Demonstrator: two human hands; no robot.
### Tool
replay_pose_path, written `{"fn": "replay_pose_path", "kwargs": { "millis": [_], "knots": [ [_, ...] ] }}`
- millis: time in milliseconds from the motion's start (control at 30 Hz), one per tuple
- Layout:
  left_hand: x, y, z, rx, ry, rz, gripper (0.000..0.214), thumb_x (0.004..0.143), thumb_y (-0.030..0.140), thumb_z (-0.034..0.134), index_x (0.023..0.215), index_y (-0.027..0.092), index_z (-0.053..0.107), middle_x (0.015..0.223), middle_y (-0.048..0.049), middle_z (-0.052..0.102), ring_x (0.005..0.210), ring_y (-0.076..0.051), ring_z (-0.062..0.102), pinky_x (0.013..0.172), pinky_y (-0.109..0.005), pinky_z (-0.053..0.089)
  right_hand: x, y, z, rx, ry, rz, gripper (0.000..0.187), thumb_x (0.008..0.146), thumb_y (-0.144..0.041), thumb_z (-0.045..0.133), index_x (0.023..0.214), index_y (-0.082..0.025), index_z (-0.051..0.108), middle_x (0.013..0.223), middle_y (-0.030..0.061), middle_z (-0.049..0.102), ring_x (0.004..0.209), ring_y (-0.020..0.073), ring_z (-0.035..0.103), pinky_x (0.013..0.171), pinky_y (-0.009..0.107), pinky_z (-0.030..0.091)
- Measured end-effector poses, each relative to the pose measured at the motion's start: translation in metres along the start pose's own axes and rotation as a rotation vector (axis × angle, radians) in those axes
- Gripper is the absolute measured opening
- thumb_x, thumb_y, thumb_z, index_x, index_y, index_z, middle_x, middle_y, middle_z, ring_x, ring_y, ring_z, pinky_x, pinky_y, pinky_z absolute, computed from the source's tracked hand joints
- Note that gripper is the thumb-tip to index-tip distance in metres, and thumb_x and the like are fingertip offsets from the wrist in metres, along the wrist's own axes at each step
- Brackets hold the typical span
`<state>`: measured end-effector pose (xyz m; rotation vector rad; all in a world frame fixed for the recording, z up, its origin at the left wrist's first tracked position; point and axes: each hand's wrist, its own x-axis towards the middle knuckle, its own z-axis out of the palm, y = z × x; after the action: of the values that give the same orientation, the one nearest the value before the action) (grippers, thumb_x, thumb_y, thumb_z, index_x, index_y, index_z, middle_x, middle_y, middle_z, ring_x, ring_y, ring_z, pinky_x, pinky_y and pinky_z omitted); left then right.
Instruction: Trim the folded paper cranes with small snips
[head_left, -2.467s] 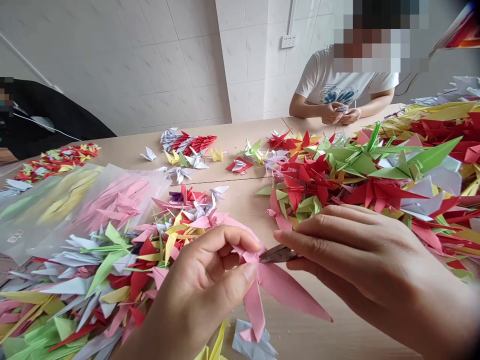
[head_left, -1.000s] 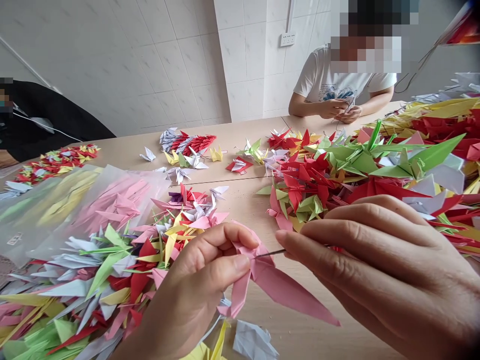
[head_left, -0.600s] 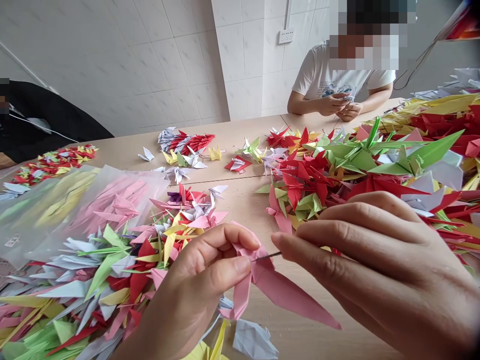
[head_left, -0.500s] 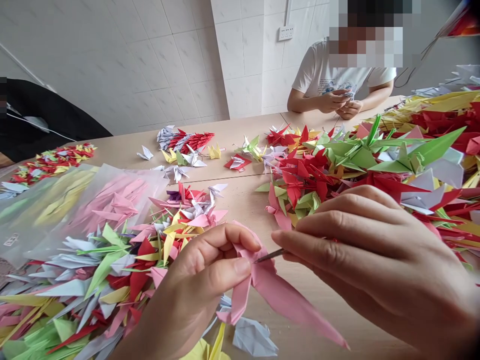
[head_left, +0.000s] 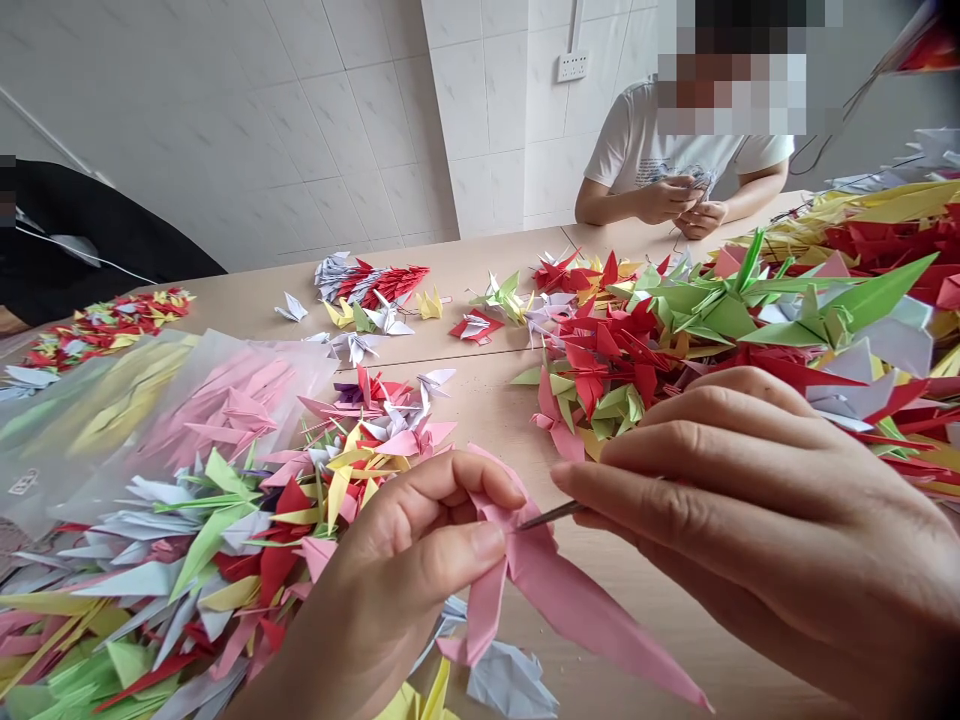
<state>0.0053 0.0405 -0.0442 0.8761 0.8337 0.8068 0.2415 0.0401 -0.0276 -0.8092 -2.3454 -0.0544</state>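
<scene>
Between the thumb and fingers of my left hand (head_left: 409, 575) is a pink paper crane (head_left: 585, 610), with one long wing slanting down to the right. My right hand (head_left: 739, 490) holds a slim pointed metal tool (head_left: 553, 513), most of it hidden by the fingers. The tool's tip touches the crane's middle, close to my left thumb. Beneath the crane, a pale blue folded paper piece (head_left: 511, 680) and a yellow one (head_left: 416, 700) lie on the table.
Loose paper cranes (head_left: 187, 570) heap up at left beside clear bags (head_left: 225, 400) of folded paper. A larger pile of cranes (head_left: 750, 320) covers the right side. Across the table (head_left: 495, 385) sits a person (head_left: 630, 150) handling something small; a strung row of cranes (head_left: 375, 282) lies farther back.
My right hand and the tool have shifted slightly right, with the tip still at the crane. The crane's lower wing tip has dropped a little to the right.
</scene>
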Motion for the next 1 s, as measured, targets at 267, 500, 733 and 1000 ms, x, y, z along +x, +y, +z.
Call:
{"fn": "replay_pose_path", "kwargs": {
  "millis": [267,500,733,1000],
  "knots": [
    [0.000,-0.001,0.003,0.063,0.058,0.028,0.011,0.086,0.017,0.067,0.089,0.025,0.074,0.086,0.0001,0.059,0.075,-0.011,0.052,0.066,-0.018,0.045,0.001,-0.011,0.006,-0.157,0.127,-0.051,0.022,0.102,-0.017,0.048,0.109,-0.015,0.069,0.089,0.0067,0.073,0.081,0.0231,0.064,0.072,0.042,0.040],
    [0.000,-0.001,0.003,0.027,0.032,0.016,0.011,0.087,0.016,0.068,0.089,0.026,0.074,0.083,0.0016,0.058,0.074,-0.010,0.054,0.065,-0.016,0.043,-0.003,-0.006,0.007,-0.195,0.063,-0.085,0.022,0.105,-0.025,0.045,0.108,-0.019,0.066,0.094,0.0042,0.075,0.084,0.0220,0.064,0.073,0.041,0.040],
    [-0.002,-0.001,0.000,0.011,-0.014,-0.014,0.006,0.083,0.023,0.072,0.088,0.026,0.074,0.078,0.0007,0.059,0.076,-0.013,0.056,0.069,-0.020,0.046,0.005,0.001,0.005,0.096,0.013,0.040,0.020,0.099,-0.013,0.057,0.116,-0.020,0.067,0.094,0.0005,0.074,0.075,0.0136,0.060,0.070,0.033,0.041],
    [-0.003,0.005,0.001,0.043,-0.038,0.037,0.010,0.078,0.015,0.073,0.082,0.024,0.075,0.081,0.0027,0.063,0.075,-0.011,0.053,0.068,-0.017,0.045,0.009,0.008,0.009,0.335,-0.008,0.076,0.015,0.097,-0.016,0.063,0.110,-0.016,0.071,0.085,0.0017,0.072,0.075,0.0119,0.063,0.068,0.026,0.047]
  ]
}}
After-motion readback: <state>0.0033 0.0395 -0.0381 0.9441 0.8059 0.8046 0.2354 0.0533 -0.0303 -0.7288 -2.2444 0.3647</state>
